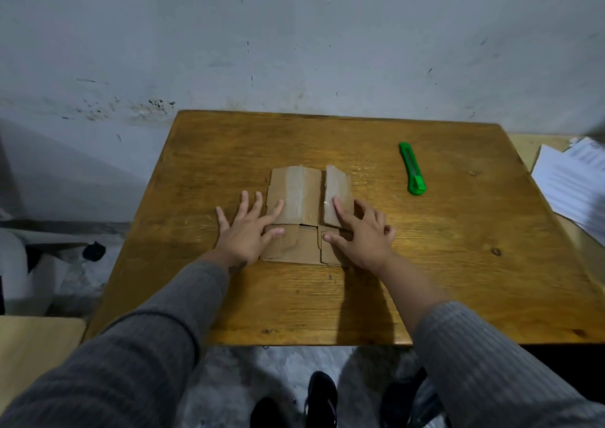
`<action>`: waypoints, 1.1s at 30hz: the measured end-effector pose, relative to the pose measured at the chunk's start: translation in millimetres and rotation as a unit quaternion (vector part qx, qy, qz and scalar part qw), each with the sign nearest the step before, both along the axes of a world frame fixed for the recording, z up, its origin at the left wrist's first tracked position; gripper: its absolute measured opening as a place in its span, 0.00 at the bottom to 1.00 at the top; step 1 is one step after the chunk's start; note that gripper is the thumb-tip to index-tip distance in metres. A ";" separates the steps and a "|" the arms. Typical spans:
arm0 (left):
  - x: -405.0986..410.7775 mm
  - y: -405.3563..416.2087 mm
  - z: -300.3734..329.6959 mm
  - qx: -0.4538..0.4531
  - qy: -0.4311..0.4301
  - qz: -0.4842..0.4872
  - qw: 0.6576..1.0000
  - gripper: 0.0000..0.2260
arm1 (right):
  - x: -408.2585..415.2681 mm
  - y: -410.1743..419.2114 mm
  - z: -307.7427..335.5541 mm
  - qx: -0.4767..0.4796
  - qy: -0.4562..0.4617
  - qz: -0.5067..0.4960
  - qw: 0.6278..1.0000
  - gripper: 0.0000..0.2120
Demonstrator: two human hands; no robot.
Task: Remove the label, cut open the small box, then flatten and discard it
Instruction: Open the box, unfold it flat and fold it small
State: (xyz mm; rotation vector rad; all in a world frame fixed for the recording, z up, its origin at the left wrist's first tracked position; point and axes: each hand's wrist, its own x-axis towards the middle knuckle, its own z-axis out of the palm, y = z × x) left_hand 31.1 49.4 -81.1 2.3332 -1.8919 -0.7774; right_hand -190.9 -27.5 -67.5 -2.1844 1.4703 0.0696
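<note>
Now the cut-open box is pressed flat mid-worktop under the left hand and right hand, fingers spread, nothing gripped. Light, springy cardboard is judged likely to reopen; its edges are best pinched.

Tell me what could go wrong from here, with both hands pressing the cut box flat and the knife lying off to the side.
1. The flattened box has a far right flap that looks slightly raised; it may spring back once the left hand and right hand lift.
2. The green utility knife lies loose on the table, right of the box; whether its blade is retracted cannot be told, so a sweeping right hand risks contact.
</note>
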 end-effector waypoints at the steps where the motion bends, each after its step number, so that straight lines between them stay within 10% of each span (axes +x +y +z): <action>1: -2.0 -0.2 -1.1 0.005 0.007 0.004 1.000 0.24 | 1.1 -0.8 1.4 0.009 0.008 -0.002 1.000 0.31; 7: -18.1 -0.8 -6.6 -0.047 0.053 0.090 0.993 0.20 | 16.7 -18.1 18.4 0.065 0.056 0.002 0.996 0.31; 13: -34.6 1.7 -2.0 -0.155 0.169 0.224 0.947 0.18 | 20.4 -14.1 19.6 0.130 -0.133 -0.130 0.974 0.35; 25: -35.0 21.5 35.0 -0.119 0.543 0.360 0.750 0.28 | 12.3 -25.3 39.3 0.191 -0.290 -0.094 0.933 0.33; 33: -39.4 36.4 64.4 -0.140 0.550 0.368 0.737 0.24 | -24.2 2.4 75.4 0.403 -0.433 -0.104 0.800 0.24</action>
